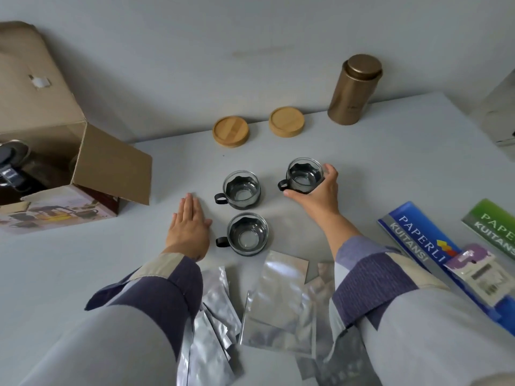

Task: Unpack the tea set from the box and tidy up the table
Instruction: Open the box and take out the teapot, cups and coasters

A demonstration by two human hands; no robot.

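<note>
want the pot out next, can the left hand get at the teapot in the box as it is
Probably yes. The left hand lies flat and empty, the box stands open beside it, flaps folded back, and nothing covers the teapot.

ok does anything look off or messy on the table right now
Nothing looks spilled or broken. The three glass cups stand upright. The untidy part is the loose silver foil bags strewn along the near edge, overlapping at odd angles. The box at the left lies open with a glass teapot inside.
</note>
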